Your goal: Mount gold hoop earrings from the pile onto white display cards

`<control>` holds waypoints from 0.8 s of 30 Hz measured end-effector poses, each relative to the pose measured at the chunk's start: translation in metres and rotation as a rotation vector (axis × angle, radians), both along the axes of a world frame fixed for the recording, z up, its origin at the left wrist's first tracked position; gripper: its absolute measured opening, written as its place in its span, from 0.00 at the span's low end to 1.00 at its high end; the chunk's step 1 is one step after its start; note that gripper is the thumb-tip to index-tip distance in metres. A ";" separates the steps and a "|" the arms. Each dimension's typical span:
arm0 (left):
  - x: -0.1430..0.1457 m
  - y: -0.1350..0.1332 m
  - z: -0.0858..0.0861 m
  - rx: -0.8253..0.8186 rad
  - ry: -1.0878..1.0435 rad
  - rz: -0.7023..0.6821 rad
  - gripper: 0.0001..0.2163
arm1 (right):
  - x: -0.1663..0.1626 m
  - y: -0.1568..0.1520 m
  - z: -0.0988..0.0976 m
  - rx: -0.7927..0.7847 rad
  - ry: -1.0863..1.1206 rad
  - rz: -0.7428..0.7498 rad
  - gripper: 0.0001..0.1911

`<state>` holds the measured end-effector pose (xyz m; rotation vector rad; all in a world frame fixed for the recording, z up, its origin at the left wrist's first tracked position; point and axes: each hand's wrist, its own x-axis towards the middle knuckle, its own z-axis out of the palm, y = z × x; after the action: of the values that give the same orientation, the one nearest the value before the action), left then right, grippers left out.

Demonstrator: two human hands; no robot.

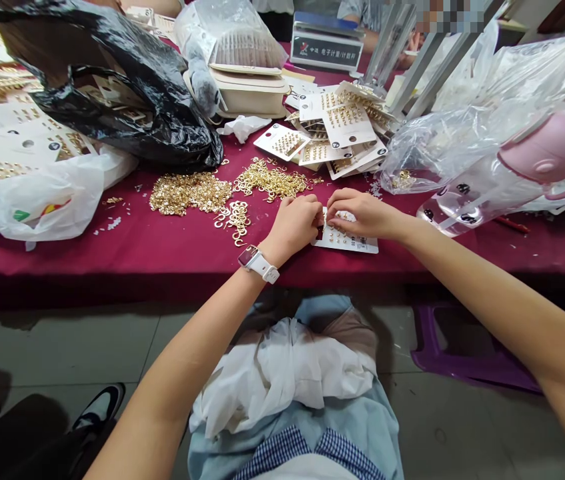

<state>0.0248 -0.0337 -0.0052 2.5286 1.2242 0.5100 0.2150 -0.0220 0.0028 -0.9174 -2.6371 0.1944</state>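
1. Two bare hands were at work over one white card [352,240], which lay flat near the front edge of the table, with rows of small gold bits on it
2. The left hand [298,223] was at the card's left edge with its fingers curled in, and I cannot tell if it pinched the card or a tiny piece
3. The right hand [355,212] was over the top of the card with its fingers bent down, and I cannot tell if it gripped anything
4. One watch [258,263] with a white band was on the left wrist
5. Three gold heaps lay to the left of the card: one heap of tiny bits [189,193], one big heap of rings and hooks [269,180], and one small heap of hooks [237,220]
6. Behind the hands was one messy pile of cards [347,127], too jumbled to count
7. Around them were one black bag [162,87], one beige box [252,93], one scale [327,50] and one bottle [542,150] with a pink top
8. A dark red cloth [122,257] covered the table, with little white scraps on it
9. Below were a grey tiled floor [127,333], one purple stool [477,377] at the right and one shoe [101,403] at the left
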 end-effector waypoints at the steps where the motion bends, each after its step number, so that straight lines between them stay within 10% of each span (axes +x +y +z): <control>1: 0.000 0.000 0.000 0.000 -0.002 0.001 0.09 | 0.000 0.001 0.001 -0.009 -0.001 0.003 0.08; 24: 0.002 -0.003 0.000 0.023 -0.016 0.013 0.07 | -0.011 -0.002 0.023 -0.064 -0.175 -0.156 0.07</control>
<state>0.0271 -0.0364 -0.0057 2.5323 1.2365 0.5491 0.2043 -0.0236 0.0256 -1.2066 -2.7136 0.1679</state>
